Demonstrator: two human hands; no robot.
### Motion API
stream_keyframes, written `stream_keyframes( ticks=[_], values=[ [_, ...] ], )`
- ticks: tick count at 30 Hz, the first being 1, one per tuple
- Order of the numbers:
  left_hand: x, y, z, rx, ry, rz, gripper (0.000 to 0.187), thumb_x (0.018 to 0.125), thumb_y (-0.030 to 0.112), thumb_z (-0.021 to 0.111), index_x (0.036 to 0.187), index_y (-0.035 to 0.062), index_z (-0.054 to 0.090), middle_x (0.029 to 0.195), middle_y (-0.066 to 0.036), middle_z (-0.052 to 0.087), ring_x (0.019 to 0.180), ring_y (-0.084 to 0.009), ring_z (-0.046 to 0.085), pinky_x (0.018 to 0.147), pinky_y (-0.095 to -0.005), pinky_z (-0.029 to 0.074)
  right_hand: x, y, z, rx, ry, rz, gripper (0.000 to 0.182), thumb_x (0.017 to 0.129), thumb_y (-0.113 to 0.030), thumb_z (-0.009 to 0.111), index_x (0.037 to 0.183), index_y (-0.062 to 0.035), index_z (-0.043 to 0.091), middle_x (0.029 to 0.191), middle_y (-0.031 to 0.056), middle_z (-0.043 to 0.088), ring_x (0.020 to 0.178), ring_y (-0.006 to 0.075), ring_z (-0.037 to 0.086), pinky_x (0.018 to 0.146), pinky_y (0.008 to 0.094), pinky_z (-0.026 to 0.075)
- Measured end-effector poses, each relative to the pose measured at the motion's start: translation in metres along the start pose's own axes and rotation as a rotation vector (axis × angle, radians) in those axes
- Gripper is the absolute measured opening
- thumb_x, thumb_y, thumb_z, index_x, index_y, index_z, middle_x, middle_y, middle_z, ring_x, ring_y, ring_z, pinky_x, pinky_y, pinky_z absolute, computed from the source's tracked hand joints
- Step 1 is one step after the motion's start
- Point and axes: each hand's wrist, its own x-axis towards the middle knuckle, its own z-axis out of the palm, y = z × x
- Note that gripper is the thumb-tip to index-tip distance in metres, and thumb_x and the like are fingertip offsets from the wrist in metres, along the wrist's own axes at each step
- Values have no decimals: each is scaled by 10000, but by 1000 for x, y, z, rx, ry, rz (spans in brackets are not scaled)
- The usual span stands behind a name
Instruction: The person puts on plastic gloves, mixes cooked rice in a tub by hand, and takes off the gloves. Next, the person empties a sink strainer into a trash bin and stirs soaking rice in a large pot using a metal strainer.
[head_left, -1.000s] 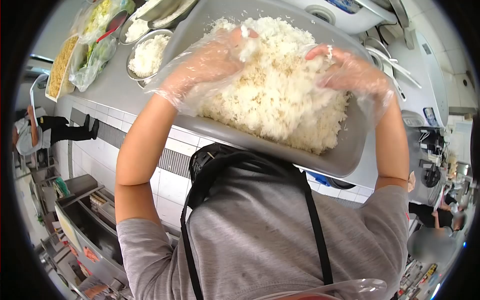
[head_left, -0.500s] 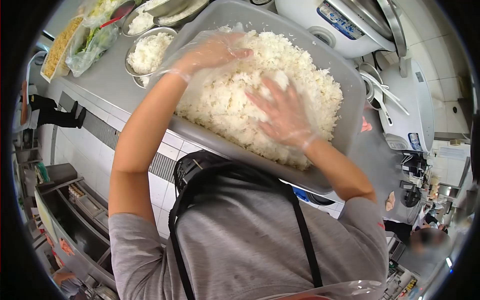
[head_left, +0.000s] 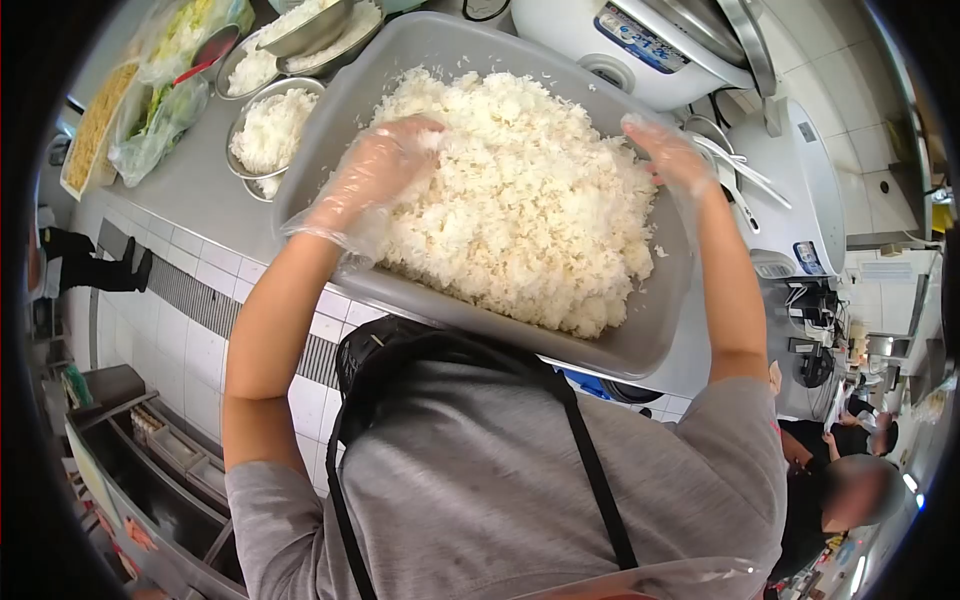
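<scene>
In the head view, a broad mound of white rice (head_left: pixel 530 215) fills much of a grey tub (head_left: pixel 650 330) on the table (head_left: pixel 215 170). The hands, in clear plastic gloves, stand well apart: the left hand (head_left: pixel 388 160) touches the mound's left edge, its grip unclear; the right hand (head_left: pixel 668 155), fingers parted, is at the tub's right side.

The person wears a grey, short-sleeved shirt (head_left: pixel 500 490) with two narrow black straps (head_left: pixel 596 475) over it, and thin, transparent, wrinkled gloves (head_left: pixel 352 205) on the left hand (head_left: pixel 388 165) and the right hand (head_left: pixel 672 158).
</scene>
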Motion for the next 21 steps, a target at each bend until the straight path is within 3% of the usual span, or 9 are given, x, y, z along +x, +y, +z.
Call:
stream_keyframes(
  ticks=[4, 7, 10, 11, 13, 14, 16, 18, 21],
  values=[
    [-7, 7, 3, -220, 176, -204, 666, 689, 369, 680, 1199, 16, 441, 1159, -207, 495, 1062, -271, 500, 872, -300, 419, 48, 56, 22, 16, -24, 119, 605, 776, -439, 533, 1270, -121, 389, 1323, 90, 361, 1108, 213, 450, 869, 313, 385],
    [-12, 18, 10, -532, 227, -119, 755, 702, 446, 655, 1248, 6, 378, 1211, -222, 444, 1049, -246, 512, 863, -304, 424, 53, 50, 29, -164, -213, -148, 582, 784, -353, 546, 1280, -97, 381, 1313, 81, 377, 1088, 189, 460, 846, 290, 391],
    [-9, 28, 14, -442, -35, -70, 780, 663, 377, 710, 1284, 63, 358, 1167, -203, 490, 1073, -237, 488, 927, -299, 352, 24, 48, 43, 85, -296, -245, 518, 793, -123, 527, 1264, 5, 354, 1240, 72, 438, 1059, 166, 446, 812, 228, 399],
    [-8, 30, 18, -734, -189, 60, 783, 686, 330, 694, 1305, 49, 305, 1237, -200, 417, 1103, -226, 462, 925, -324, 361, 6, 45, 54, 90, -291, -240, 518, 793, -123, 527, 1264, 5, 354, 1240, 72, 438, 1059, 166, 446, 812, 228, 399],
    [-4, 39, 29, -1021, -357, 189, 790, 708, 282, 679, 1326, 35, 253, 1308, -197, 344, 1133, -215, 436, 923, -349, 371, -28, 13, 83, 687, -258, -348, 516, 814, -152, 530, 1268, 7, 345, 1232, 129, 456, 1118, 220, 447, 825, 231, 397],
    [0, 47, 34, -819, -320, 170, 770, 709, 254, 677, 1324, 42, 265, 1302, -193, 354, 1102, -208, 459, 912, -341, 382, -31, -2, 94, 689, -256, -349, 516, 814, -152, 530, 1268, 7, 345, 1232, 129, 456, 1118, 220, 447, 825, 231, 397],
    [8, 50, 38, -612, -266, 142, 751, 710, 226, 675, 1321, 49, 276, 1297, -189, 363, 1072, -201, 483, 901, -332, 392, -33, -27, 111, -38, 45, -514, 483, 843, -199, 505, 1251, 18, 366, 1222, 187, 453, 1166, 268, 414, 858, 253, 399],
    [13, 40, 38, -480, 21, 209, 703, 730, 268, 660, 1301, 39, 319, 1229, -193, 443, 1011, -177, 519, 879, -323, 406, -37, -40, 109, 64, -22, -487, 454, 849, -212, 495, 1224, 20, 393, 1221, 195, 449, 1161, 274, 418, 874, 263, 400],
    [4, 43, 16, -650, -34, -24, 632, 740, 293, 654, 1244, 6, 403, 1134, -198, 522, 1006, -198, 526, 890, -317, 391, -26, -50, 92, 54, -200, -136, 255, 876, -206, 453, 1008, 6, 506, 1071, 187, 538, 966, 246, 553, 956, 345, 369]
  ],
)
